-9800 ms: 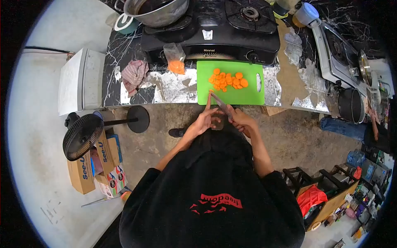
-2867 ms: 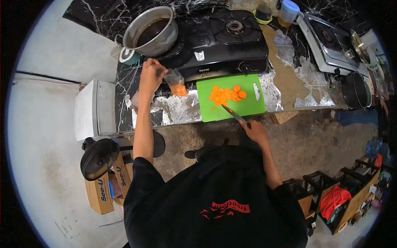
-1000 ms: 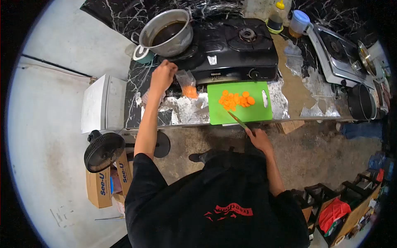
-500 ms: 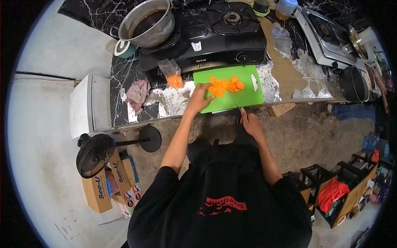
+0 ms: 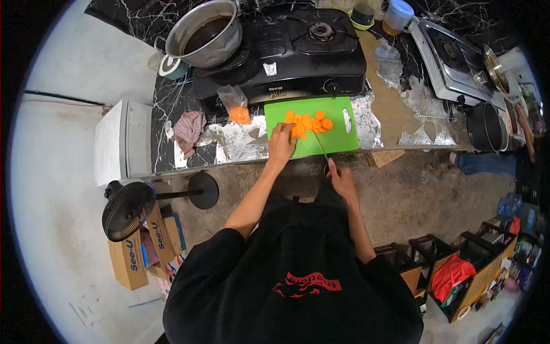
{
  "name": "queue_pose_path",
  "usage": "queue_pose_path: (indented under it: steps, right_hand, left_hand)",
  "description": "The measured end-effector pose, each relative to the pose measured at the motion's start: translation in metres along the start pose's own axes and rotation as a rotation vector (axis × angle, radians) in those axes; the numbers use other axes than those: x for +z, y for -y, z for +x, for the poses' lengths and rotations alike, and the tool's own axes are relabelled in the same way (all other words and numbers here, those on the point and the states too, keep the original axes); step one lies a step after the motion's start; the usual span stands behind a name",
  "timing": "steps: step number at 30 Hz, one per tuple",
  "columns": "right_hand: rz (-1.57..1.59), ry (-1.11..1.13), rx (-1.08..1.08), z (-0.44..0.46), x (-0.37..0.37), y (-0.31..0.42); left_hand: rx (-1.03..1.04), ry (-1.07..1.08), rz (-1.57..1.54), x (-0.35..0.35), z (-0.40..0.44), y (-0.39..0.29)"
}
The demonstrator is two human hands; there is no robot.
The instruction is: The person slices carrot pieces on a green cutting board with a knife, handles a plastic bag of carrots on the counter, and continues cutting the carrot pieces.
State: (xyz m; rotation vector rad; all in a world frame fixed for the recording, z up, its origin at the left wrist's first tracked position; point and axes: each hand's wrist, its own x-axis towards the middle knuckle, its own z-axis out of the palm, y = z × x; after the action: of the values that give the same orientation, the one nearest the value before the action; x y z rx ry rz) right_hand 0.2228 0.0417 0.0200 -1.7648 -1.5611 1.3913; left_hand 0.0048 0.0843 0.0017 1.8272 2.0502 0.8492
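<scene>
on the green board [image 5: 341, 137], the carrot slices [image 5: 309, 123] lie heaped, probably light, firm and slightly slick, best gathered loosely from the sides. the left hand [image 5: 280, 146] bends its fingers at the heap's left edge on the board; whether they pinch any, i cannot tell. the right hand [image 5: 342, 182], near the board's front edge, wraps the knife [image 5: 321, 146] by its handle, the safe hold.

the right hand [image 5: 342, 182] is hiding the handle of the knife [image 5: 321, 147], and the left hand [image 5: 280, 146] is partly covering the carrot slices [image 5: 318, 124]. the top edge is cutting off the dark bottle [image 5: 362, 12]. at far right, another person [image 5: 525, 131] is blurring into shadow; small items [image 5: 511, 269] are appearing too tiny to name.
</scene>
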Motion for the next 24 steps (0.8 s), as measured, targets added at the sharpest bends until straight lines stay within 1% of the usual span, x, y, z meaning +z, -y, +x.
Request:
queue_pose_path:
  steps: [2, 3, 4, 6, 8, 9, 12, 14, 15, 17, 19, 20, 22, 23, 24]
  right_hand:
    - [-0.046, 0.076, -0.002, 0.015, -0.016, -0.003]
    - [-0.049, 0.094, -0.011, 0.021, -0.024, -0.006]
    - [-0.059, 0.114, -0.048, 0.029, -0.032, -0.009]
    - [-0.064, 0.158, -0.1, 0.044, -0.043, -0.014]
    - [0.031, 0.164, -0.124, 0.059, -0.053, -0.021]
    - [0.026, 0.191, -0.136, 0.067, -0.059, -0.021]
    - [-0.026, 0.322, -0.179, 0.09, -0.072, -0.015]
    - [-0.101, 0.375, -0.157, 0.101, -0.072, -0.008]
    - [-0.108, 0.397, -0.165, 0.108, -0.07, -0.009]
    - [-0.049, 0.371, -0.288, 0.118, -0.063, -0.01]
    - [-0.06, 0.371, -0.291, 0.123, -0.059, -0.005]
    - [-0.075, 0.362, -0.285, 0.122, -0.059, -0.006]
    - [-0.067, 0.364, -0.278, 0.115, -0.057, -0.009]
    - [-0.042, 0.356, -0.281, 0.113, -0.055, -0.009]
    - [-0.04, 0.373, -0.298, 0.108, -0.055, -0.01]
  left_hand:
    - [-0.05, -0.012, -0.005, 0.004, -0.003, -0.004]
    - [-0.075, -0.02, -0.082, 0.005, -0.002, -0.005]
    - [-0.097, -0.033, -0.155, 0.006, 0.0, -0.007]
    - [-0.142, -0.062, -0.183, 0.012, 0.0, -0.004]
    - [-0.19, -0.093, -0.21, 0.015, -0.002, 0.0]
    - [-0.226, -0.119, -0.232, 0.014, -0.002, -0.004]
    - [-0.307, -0.193, -0.289, 0.015, -0.003, -0.014]
    - [-0.342, -0.233, -0.317, 0.015, -0.005, -0.017]
    - [-0.333, -0.241, -0.291, 0.016, -0.005, -0.017]
    - [-0.332, -0.256, -0.257, 0.017, -0.009, -0.016]
    - [-0.272, -0.274, -0.239, 0.017, -0.007, -0.016]
    - [-0.283, -0.279, -0.245, 0.018, -0.009, -0.015]
    - [-0.247, -0.226, -0.14, 0.013, -0.011, -0.014]
    - [-0.247, -0.225, -0.151, 0.013, -0.01, -0.014]
    - [-0.288, -0.272, -0.202, 0.012, -0.011, -0.015]
